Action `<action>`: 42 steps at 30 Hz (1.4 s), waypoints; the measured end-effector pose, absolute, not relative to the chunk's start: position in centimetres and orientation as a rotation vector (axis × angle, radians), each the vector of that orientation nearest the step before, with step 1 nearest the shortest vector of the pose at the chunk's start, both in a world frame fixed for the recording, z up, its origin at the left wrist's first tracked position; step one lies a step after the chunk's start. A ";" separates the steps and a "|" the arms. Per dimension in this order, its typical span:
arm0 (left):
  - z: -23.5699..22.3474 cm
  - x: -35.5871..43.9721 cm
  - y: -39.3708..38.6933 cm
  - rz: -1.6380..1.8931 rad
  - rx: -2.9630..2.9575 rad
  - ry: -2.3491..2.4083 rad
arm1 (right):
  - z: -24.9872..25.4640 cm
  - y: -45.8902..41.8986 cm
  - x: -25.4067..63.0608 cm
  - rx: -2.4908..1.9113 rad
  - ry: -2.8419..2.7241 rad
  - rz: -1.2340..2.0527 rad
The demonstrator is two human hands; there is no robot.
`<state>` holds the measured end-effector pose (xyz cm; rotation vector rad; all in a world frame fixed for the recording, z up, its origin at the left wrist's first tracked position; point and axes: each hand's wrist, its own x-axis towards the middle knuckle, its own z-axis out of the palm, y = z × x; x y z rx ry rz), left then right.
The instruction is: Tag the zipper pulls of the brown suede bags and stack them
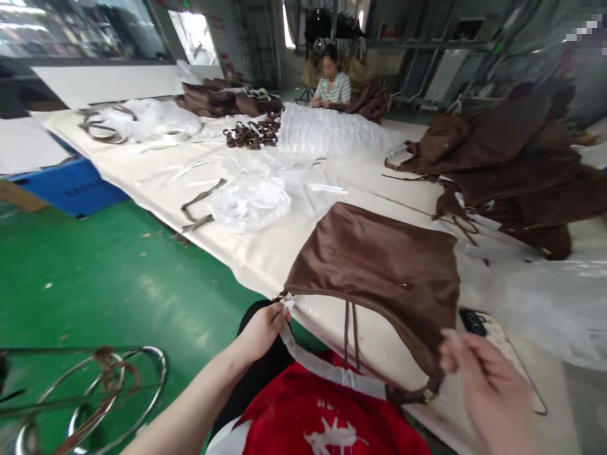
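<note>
A brown handbag point(374, 253) lies upside down on the cloth-covered table in front of me, its opening edge toward my body. Its strap point(332, 373), wrapped in whitish film, loops across my lap between the bag's two near corners. My left hand point(268, 325) pinches the strap's left end, just below a small metal fitting point(283, 295) at the bag's corner. Close to the bag's right side hangs my right hand point(488, 373), fingers bent and smeared by motion; whether it holds anything is unclear. Two thin brown cords point(351, 335) dangle from the bag.
A phone point(502, 354) lies partly behind my right hand. Brown bags point(512, 164) are heaped at right, beside clear plastic point(545, 303). Crumpled plastic point(251, 199) and dark strips lie mid-table. Across the table sits another person point(332, 88). A blue bin point(76, 186) and metal rings point(118, 392) stand left.
</note>
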<state>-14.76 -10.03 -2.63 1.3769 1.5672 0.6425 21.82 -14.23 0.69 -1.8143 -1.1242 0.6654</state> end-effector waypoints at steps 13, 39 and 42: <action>-3.2 -16.2 -12.5 0.624 1.464 1.434 | -3.1 -8.3 -0.1 -1.063 -1.231 2.055; -3.1 -17.5 -12.2 0.451 0.269 0.845 | -5.9 -8.9 -0.2 -1.199 -1.456 2.056; -3.2 -17.8 -12.6 0.448 0.151 0.749 | -6.1 -8.9 -0.8 -1.169 -1.521 2.015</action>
